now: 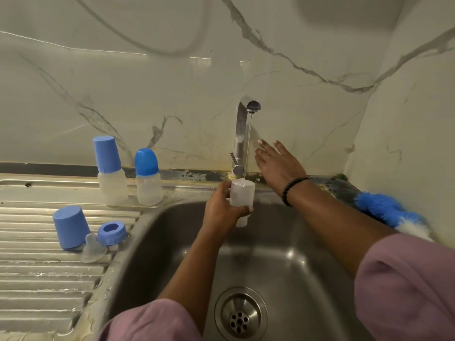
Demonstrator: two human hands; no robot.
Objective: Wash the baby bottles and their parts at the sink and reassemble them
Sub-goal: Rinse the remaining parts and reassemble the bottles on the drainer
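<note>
Head view: rinsing a bottle under the running tap.

Gripping the clear bottle (241,196) in the left hand (221,210), fingers curling round it, long axis upright, directly below the tap spout (253,105), over the far rim of the sink (157,217). Hovering empty to the right, the right hand (277,159), fingers spread, just beside the tap lever (234,159) and nearer it than the left.

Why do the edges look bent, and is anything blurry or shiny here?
Head view: the wide lens bows the wall tiles and the drainboard; the right hand and left hand on the bottle look slightly smeared; glare streaks the drainboard ridges and the sink; light is dim and greenish.
</note>
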